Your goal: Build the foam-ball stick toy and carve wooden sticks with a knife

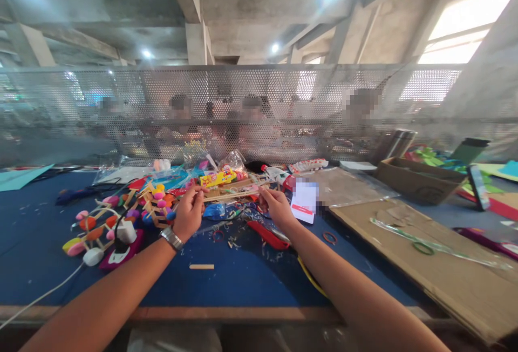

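Thin wooden sticks (230, 196) stretch level between my two hands, above the cluttered middle of the table. My left hand (189, 212), with a metal watch (172, 238) at the wrist, pinches their left end. Fingers closed, my right hand (277, 207) grips the other end. Just below the right hand lies a red tool (269, 235), its exact kind unclear, among small scraps. A short flat wooden stick (201, 266) rests on the blue table nearer to me. Left of my left hand sits a pile of wooden sticks with colourful foam-like pieces (95, 233).
A purple power strip (121, 257) with a white plug stands at left, its cable crossing the table. A phone-like white screen (304, 201) lies beyond my right wrist. At right are flattened cardboard (388, 238), a cardboard box (421, 179) and a metal flask (399, 144). A perforated screen (226, 79) closes the back; people sit behind it.
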`<state>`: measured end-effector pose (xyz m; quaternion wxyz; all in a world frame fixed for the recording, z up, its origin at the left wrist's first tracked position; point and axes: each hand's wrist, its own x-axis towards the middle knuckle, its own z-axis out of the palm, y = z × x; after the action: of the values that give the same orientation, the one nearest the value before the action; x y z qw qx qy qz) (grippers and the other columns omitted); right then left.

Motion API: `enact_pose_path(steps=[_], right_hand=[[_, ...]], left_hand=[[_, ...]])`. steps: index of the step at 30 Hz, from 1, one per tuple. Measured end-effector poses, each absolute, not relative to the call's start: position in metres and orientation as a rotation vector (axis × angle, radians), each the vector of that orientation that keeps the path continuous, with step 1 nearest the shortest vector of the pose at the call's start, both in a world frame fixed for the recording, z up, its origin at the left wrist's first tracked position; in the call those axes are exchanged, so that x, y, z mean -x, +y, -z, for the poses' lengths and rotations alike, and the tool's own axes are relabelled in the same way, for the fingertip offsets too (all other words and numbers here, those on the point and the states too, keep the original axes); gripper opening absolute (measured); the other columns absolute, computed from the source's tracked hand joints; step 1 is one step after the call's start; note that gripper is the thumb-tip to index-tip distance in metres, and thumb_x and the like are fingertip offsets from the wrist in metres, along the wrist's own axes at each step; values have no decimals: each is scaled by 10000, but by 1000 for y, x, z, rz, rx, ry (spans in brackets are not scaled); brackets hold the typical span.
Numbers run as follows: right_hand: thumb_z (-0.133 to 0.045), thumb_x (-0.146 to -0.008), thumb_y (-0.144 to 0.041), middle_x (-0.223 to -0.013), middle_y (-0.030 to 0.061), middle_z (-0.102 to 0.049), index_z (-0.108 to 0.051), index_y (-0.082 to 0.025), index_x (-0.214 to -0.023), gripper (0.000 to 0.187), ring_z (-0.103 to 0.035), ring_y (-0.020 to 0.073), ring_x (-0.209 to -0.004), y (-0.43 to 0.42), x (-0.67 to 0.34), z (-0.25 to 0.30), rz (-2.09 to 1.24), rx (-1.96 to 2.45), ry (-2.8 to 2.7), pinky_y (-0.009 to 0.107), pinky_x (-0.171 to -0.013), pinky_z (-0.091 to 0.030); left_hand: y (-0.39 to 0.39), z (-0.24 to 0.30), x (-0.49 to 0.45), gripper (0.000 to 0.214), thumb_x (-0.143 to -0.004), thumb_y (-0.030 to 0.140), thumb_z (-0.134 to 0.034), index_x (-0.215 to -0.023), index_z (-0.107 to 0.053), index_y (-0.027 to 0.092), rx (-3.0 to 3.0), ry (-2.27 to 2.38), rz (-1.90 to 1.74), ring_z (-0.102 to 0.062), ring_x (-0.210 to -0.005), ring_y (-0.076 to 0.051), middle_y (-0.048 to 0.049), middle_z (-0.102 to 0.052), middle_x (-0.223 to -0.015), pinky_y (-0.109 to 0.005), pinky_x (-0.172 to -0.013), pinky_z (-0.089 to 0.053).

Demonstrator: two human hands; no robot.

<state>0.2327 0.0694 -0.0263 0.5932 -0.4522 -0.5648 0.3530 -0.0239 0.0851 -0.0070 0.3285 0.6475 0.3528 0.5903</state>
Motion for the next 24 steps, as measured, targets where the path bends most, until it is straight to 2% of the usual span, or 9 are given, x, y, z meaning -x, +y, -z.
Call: enact_pose_path(steps=[4,9,13,19,20,22,24], right_hand=[[-470,-792,-940,-447,-59,-368,-455,-243,-530,744,-341,101,-411,64,-228,17,-763,1106,-1356,269,-425,-255],[-448,-738,-979,-484,-34,-400,-439,-253,-535,754,-351,123,-471,62,-240,-8,-604,1206,-1416,285,-461,-256],[-442,-789,-930,-513,-57,-333,-390,-266,-564,703,-305,123,-500,56,-255,-38,-501,1242,-1488,288,-484,-244],[-611,-834,-764,-532,-58,-351,-417,-248,-560,615,-310,115,-529,10,-256,-77,-444,1239,-1677,280,-499,-241],[-603,-874,-725,-537,-58,-356,-420,-244,-570,597,-315,115,-529,-6,-251,-76,-438,1229,-1717,278,-498,-247],[-472,-1028,-589,-568,-45,-406,-433,-239,-620,539,-360,123,-533,-44,-238,-63,-410,1154,-1894,274,-498,-296],[-386,-1103,-459,-698,6,-577,-573,-246,-754,450,-506,150,-607,-84,-220,-38,-432,952,-2221,279,-538,-412]], left_hand=[[85,8,24,368,-959,569,-606,-959,-657,205,-1680,913,-1600,-425,-426,-117,83,-408,-515,-225,-437,-345],[88,2,25,346,-955,553,-620,-931,-640,209,-1619,914,-1732,-410,-425,-94,68,-462,-584,-213,-418,-333],[89,1,24,334,-944,542,-623,-925,-638,209,-1598,918,-1765,-407,-417,-84,76,-454,-589,-201,-409,-345],[86,2,22,326,-931,528,-631,-910,-636,202,-1601,926,-1750,-441,-414,-86,80,-456,-563,-184,-398,-359],[86,2,22,331,-930,532,-630,-908,-636,202,-1600,922,-1746,-430,-409,-85,86,-439,-549,-182,-395,-359],[86,2,22,345,-930,547,-627,-907,-635,203,-1597,909,-1741,-406,-400,-84,95,-407,-531,-180,-389,-353],[86,2,22,360,-929,564,-627,-903,-634,205,-1595,899,-1736,-392,-394,-82,98,-397,-526,-180,-385,-348]])
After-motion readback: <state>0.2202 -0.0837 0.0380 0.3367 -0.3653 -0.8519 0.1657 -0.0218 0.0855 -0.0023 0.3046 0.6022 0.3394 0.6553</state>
